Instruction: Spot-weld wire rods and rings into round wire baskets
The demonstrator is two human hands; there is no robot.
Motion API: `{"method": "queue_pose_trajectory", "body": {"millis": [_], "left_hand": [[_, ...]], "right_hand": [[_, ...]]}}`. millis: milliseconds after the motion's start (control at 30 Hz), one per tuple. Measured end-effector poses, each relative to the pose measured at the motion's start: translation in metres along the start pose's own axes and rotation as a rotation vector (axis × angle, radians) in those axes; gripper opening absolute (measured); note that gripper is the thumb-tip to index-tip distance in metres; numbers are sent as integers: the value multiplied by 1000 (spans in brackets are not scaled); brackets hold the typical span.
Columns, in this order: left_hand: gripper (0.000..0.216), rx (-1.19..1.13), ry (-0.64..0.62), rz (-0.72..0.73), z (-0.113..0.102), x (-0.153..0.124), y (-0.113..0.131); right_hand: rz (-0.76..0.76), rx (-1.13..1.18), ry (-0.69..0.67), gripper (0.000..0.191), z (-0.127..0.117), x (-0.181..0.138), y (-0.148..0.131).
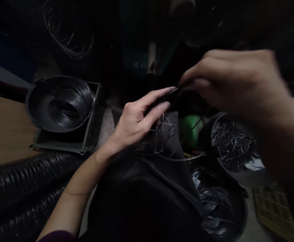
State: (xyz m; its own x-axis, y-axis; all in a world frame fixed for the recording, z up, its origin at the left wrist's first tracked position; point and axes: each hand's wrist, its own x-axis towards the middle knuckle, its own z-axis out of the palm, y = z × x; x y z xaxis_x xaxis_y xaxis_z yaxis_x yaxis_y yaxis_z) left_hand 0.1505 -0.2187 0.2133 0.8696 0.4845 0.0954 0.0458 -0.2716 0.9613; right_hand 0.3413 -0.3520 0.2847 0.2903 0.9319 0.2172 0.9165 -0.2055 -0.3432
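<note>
My left hand (pixel 139 117) is closed at the upper side of a round wire frame (pixel 159 131), its thumb and forefinger reaching forward. The frame is made of thin crossing metal wires and hangs over dark cloth on my lap. A thin dark wire (pixel 171 95) runs from between the left fingertips towards the right hand. My right hand (pixel 230 77), blurred by motion, pinches at the far end of that wire. Its fingertips almost meet those of the left hand. Where the wire joins the frame, if it does, is hidden in shadow.
On the left, a dark basin (pixel 39 114) with a coil of wire (pixel 73 104) rests on a crate (pixel 61 146). To the right stand a bucket of short metal pieces (pixel 234 144) and a tub of wire bundles (pixel 215 205). Black ribbed rolls (pixel 23 185) lie lower left.
</note>
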Motion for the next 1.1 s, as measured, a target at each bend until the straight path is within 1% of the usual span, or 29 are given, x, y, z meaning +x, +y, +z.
{"method": "queue_pose_trajectory", "body": {"millis": [33, 67, 100, 167, 200, 233, 300, 367, 400, 433, 467, 533, 567, 600, 633, 700, 733, 800, 900, 1000, 1100], "left_hand": [[39, -1, 41, -6, 3, -3, 3], [36, -9, 108, -9, 5, -7, 2], [34, -23, 186, -14, 5, -12, -4], [33, -57, 316, -37, 2, -20, -23], [33, -67, 361, -59, 0, -23, -34], [33, -67, 393, -84, -2, -26, -45], [34, -34, 425, -132, -5, -28, -64], [35, 45, 420, -167, -6, -28, -77], [36, 100, 408, -179, -6, -28, -81], [36, 160, 396, -184, -6, -28, -86], [35, 222, 388, -185, -6, -28, -90], [34, 329, 372, -188, -6, -29, -98], [34, 367, 362, -197, -6, -30, -102], [34, 393, 351, -209, -6, -30, -105], [34, 411, 340, -217, -7, -29, -106], [34, 427, 328, -199, -10, -26, -105], [33, 436, 323, -181, -11, -24, -102], [32, 476, 288, -169, -13, -17, -96], [30, 588, 218, -212, -11, -9, -89], [29, 673, 216, -232, -7, -8, -91], [30, 684, 209, -215, -5, -11, -96]], "right_hand": [[-81, 6, -16, 24, 9, 0, -2], [-89, 80, 10, 25, 19, -3, 1], [-47, 174, 37, 32, 30, -8, 5], [119, 338, 39, 48, 54, -23, 19], [199, 399, 22, 50, 67, -31, 26], [261, 434, 21, 47, 80, -40, 31], [328, 393, 96, 37, 105, -52, 37], [353, 245, 207, 32, 123, -57, 38], [363, 171, 225, 33, 129, -58, 38], [373, 121, 206, 34, 133, -59, 39], [381, 102, 156, 36, 136, -59, 39], [390, 142, 42, 38, 140, -61, 39], [399, 173, 25, 38, 142, -62, 38], [412, 193, 43, 38, 143, -64, 36], [427, 194, 90, 38, 144, -65, 33], [454, 151, 195, 36, 144, -68, 26], [464, 122, 222, 35, 144, -69, 23], [483, 77, 222, 33, 143, -72, 20], [510, 63, 212, 32, 147, -78, 21], [486, 55, 237, 31, 155, -83, 25], [473, 46, 255, 29, 161, -85, 27]]}}
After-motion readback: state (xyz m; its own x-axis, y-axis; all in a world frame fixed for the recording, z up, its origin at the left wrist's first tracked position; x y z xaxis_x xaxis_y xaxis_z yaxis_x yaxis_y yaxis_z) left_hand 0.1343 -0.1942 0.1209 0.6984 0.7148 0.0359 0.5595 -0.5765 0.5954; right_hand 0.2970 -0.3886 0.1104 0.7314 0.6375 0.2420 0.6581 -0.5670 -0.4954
